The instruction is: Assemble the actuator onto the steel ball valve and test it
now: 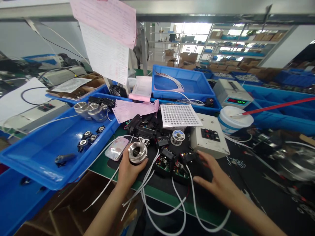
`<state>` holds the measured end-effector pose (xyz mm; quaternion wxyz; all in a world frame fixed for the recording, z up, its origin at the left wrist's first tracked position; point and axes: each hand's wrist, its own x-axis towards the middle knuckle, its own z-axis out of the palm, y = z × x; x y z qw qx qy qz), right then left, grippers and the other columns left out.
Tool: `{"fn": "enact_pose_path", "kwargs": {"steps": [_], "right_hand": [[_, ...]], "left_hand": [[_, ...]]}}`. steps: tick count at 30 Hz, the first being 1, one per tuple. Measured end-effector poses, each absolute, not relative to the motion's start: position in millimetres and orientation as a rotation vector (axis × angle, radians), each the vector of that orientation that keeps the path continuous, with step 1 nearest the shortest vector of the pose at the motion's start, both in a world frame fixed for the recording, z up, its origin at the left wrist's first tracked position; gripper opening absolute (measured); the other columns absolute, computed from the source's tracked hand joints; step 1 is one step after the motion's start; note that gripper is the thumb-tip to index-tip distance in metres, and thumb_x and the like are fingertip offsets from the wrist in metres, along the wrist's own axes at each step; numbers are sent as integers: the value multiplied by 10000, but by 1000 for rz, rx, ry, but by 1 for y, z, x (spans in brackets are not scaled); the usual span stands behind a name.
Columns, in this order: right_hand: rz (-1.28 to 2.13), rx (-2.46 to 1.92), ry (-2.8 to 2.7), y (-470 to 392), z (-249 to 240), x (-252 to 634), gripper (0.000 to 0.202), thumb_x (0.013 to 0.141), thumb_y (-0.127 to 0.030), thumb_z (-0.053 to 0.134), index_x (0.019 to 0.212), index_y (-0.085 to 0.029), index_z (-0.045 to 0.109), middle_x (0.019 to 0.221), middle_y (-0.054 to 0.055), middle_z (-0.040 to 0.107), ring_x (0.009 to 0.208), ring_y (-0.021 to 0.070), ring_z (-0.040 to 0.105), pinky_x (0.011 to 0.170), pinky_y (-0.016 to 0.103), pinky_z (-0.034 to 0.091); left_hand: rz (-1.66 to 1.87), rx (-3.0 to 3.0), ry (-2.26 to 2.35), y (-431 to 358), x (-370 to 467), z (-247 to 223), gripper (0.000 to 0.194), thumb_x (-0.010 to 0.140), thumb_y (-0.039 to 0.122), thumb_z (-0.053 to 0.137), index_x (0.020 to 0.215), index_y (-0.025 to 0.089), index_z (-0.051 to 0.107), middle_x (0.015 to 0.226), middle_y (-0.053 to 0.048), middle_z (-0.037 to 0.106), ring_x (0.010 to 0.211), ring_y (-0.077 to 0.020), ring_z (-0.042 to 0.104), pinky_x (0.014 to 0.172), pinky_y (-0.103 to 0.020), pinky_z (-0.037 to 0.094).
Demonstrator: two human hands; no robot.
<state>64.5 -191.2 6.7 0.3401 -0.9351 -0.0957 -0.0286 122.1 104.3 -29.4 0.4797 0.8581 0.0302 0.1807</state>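
My left hand is wrapped round a shiny metal valve body with a hexagonal opening facing up. Beside it, to the right, lie black housings with exposed circuit boards and white cables. My right hand has its thumb and fingers spread beside the rightmost open housing, at its dark right-hand part; any contact there is unclear. Behind the valve body is a group of black actuator housings. A solder spool stands behind the open housings.
A blue tray with metal valves and small parts is at the left. A beige switch box, a white tub and a display unit stand right. Wrenches lie at the right; pink papers behind.
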Motion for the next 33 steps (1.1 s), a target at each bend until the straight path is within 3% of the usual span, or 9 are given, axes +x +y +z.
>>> {"fn": "enact_pose_path", "kwargs": {"steps": [4, 8, 11, 20, 28, 31, 33], "right_hand": [[-17, -2469, -272, -193, -34, 41, 778, 758, -379, 610, 1379, -288, 150, 1459, 107, 58, 1306, 299, 209, 1013, 484, 327], [-83, -2430, -297, -166, -47, 48, 679, 803, -298, 555, 1366, -353, 179, 1471, 49, -82, 1276, 273, 293, 967, 440, 397], [-145, -2423, -233, -141, -46, 57, 674, 818, -258, 522, 1375, -343, 153, 1475, 54, -66, 1287, 272, 271, 954, 440, 411], [-310, -2333, -215, -86, -47, 69, 599, 827, -193, 485, 1359, -199, 212, 1470, 108, -58, 1335, 249, 111, 1043, 434, 290], [-308, -2287, -179, -44, -32, 110, 587, 799, -204, 512, 1328, -92, 286, 1456, 192, 23, 1328, 290, 129, 1033, 447, 306], [-236, -2247, -271, -69, -27, 93, 579, 822, -249, 483, 1333, -79, 270, 1438, 205, 130, 1328, 280, 130, 1044, 462, 280], [-156, -2287, -342, -98, -26, 66, 527, 843, -256, 459, 1325, -107, 306, 1384, 188, 295, 1292, 266, 255, 1032, 469, 301]], "left_hand": [[570, 2004, 139, 104, 118, -27, 709, 555, 389, 736, 1152, 143, 444, 1077, -112, 559, 1007, -283, 550, 904, -446, 422], [677, 1955, 206, 108, 109, -24, 725, 513, 388, 757, 1129, 146, 462, 1024, -91, 556, 942, -268, 562, 871, -430, 441], [732, 1960, 216, 112, 104, -22, 729, 478, 379, 774, 1104, 150, 476, 998, -80, 551, 928, -266, 557, 867, -432, 439], [929, 1973, -48, 122, 104, 17, 753, 490, 326, 793, 1144, 166, 457, 1034, -73, 545, 920, -229, 568, 828, -377, 465], [830, 1958, -32, 92, 78, 35, 710, 511, 303, 779, 1131, 177, 458, 1056, -63, 542, 948, -221, 567, 853, -356, 464], [685, 1898, -5, 67, 60, 30, 691, 522, 326, 769, 1120, 189, 452, 1055, -72, 557, 958, -235, 574, 855, -367, 474], [591, 1845, -13, 48, 50, 25, 665, 546, 342, 752, 1119, 196, 448, 1074, -88, 559, 977, -249, 574, 861, -385, 475]]}}
